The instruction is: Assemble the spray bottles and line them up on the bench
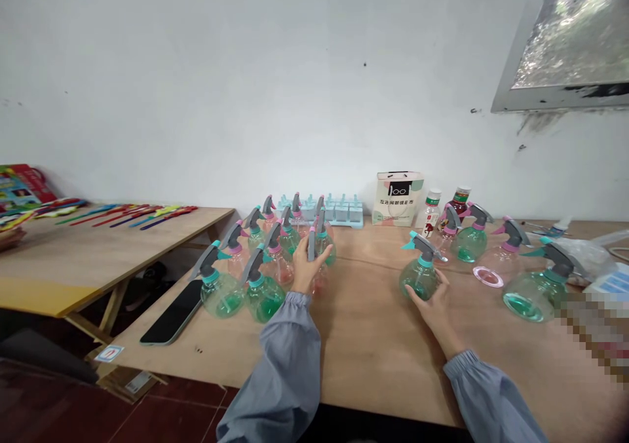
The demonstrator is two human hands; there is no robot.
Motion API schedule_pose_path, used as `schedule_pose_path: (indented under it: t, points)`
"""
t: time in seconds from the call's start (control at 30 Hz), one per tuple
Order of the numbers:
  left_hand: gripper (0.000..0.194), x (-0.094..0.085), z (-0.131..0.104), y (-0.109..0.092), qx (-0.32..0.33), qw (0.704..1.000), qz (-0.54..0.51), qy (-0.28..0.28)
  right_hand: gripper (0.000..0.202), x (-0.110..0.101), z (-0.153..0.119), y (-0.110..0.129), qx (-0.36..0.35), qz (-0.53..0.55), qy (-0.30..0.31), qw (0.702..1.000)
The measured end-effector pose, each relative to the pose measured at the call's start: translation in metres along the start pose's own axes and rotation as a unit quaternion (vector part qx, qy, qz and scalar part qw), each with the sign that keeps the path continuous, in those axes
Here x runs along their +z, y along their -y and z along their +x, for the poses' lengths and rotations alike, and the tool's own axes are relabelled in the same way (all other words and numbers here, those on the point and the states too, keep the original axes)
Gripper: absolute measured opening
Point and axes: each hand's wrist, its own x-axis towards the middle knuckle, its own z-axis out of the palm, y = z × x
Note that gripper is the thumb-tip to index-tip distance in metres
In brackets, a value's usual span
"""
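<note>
My right hand is closed around the round body of a green spray bottle, whose grey and teal spray head tilts over the table. Between the thumb and fingers of my left hand is the grey head of a pink spray bottle; the hand and wrist partly cover its body. Around that hand stand several more green and pink spray bottles in a cluster, among them a green one at the front and another green one beside it.
More spray bottles stand at the right, including a clear-pink one and a green one. A phone lies front left. Along the wall are a light-blue mould tray, a paper bag and a white-capped bottle. A second table stands left.
</note>
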Motion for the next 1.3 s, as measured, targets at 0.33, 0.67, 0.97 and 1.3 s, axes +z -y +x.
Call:
schedule_pose_path:
  t: [0.33, 0.67, 0.97, 1.3]
  points:
    - [0.088, 0.002, -0.006, 0.02, 0.189, 0.956, 0.057, -0.217, 0.092, -0.005, 0.002, 0.01, -0.029, -0.02, 0.009, 0.999]
    - [0.099, 0.066, -0.087, -0.073, 0.039, 0.968, -0.064, 0.24, 0.077, 0.005, -0.036, 0.039, -0.074, 0.059, 0.102, 0.99]
    - [0.091, 0.069, -0.083, -0.063, -0.079, 0.97, -0.115, 0.199, 0.064, -0.005, -0.019, 0.037, -0.165, 0.026, 0.157, 0.973]
    - [0.055, 0.048, -0.066, -0.055, -0.019, 0.962, -0.183, 0.203, 0.106, 0.007, 0.117, -0.058, 0.067, -0.083, -0.055, 0.993]
